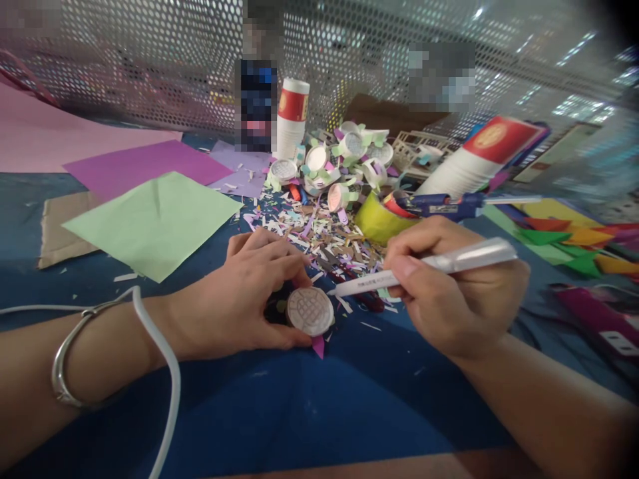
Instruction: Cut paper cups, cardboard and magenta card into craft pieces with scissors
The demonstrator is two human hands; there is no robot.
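Perforated metal mesh point(164, 73) closes off the far side of a blue table point(279, 412), with a red-and-white cup stack point(293, 110) upright before it and another cup stack point(492, 150) leaning to the right. Scraps point(304, 223) litter the middle, below a heap of paper pieces point(349, 163); a green sheet point(160, 226) lies to the left.

Near the centre, the left hand point(244, 289) has the disc point(310, 311) pinched between thumb and fingers at its rim, the patterned face upward, a pink tab point(318, 346) poking out beneath. The right hand point(444, 293) is closed round a white pen point(372, 282) in a writing hold, its tip by the disc's upper right edge. Drawing on the disc seems to be the step in hand: a grid of lines already fills its middle, with more strokes towards the rim. Continuing would call for a steady pinch and a light, short stroke near the edge, kept clear of the fingers.

Whether the tip touches the disc, I cannot tell, nor whether the disc rests on the table or is held just above it. Its underside is hidden, a dark red tool point(372, 303) is partly covered by the pen, the power strip point(599, 319) is blurred and cut off at the right, and patches against the mesh are pixelated
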